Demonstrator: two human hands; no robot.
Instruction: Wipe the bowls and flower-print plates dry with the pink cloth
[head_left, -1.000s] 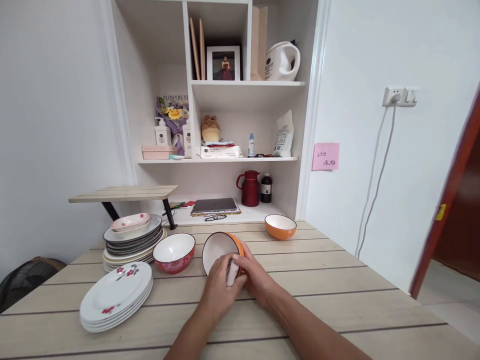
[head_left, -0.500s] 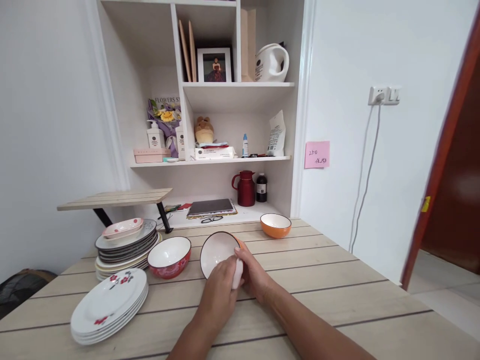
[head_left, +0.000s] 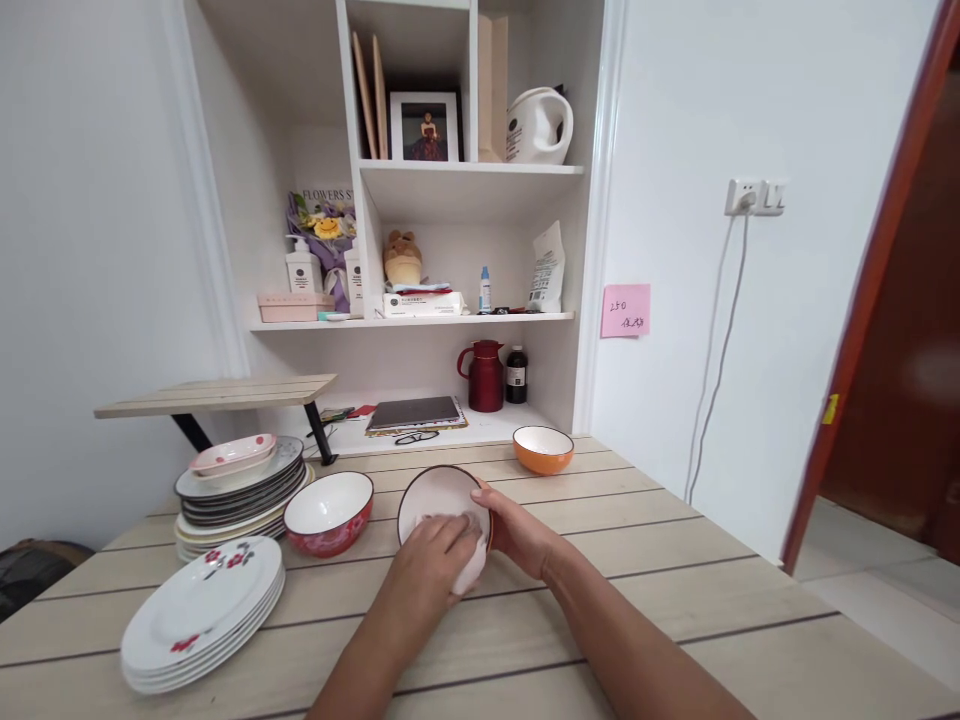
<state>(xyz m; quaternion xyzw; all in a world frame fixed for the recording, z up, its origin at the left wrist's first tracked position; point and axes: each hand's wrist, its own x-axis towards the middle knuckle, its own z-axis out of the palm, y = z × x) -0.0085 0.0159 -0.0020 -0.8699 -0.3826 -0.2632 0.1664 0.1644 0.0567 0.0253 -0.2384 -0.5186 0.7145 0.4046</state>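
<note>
My right hand (head_left: pixel 521 530) grips a bowl (head_left: pixel 426 496) by its right side, thumb over the dark rim. The bowl is tilted so its white inside faces me; its outside looked orange a moment ago. Inside it, my left hand (head_left: pixel 433 560) presses a white cloth (head_left: pixel 470 570) against the lower right of the inner wall. The cloth bunches under the fingers and hangs over the near rim. Left of the held bowl stands a red flowered bowl (head_left: pixel 328 513). Behind and to the right sits an orange bowl (head_left: pixel 543 452), upright.
White flowered plates (head_left: pixel 202 610) are stacked at the left front. Behind them rises a taller stack of plates (head_left: pixel 240 500) topped by a small pink-dotted dish (head_left: pixel 234 453). A low wooden stand (head_left: pixel 217 394), glasses (head_left: pixel 417 437), a laptop (head_left: pixel 414 412) and a red jug (head_left: pixel 486 376) are at the back.
My left hand has moved from the bowl's right rim into its inside, with the cloth spread more under the fingers. The view has shifted slightly to the right.
</note>
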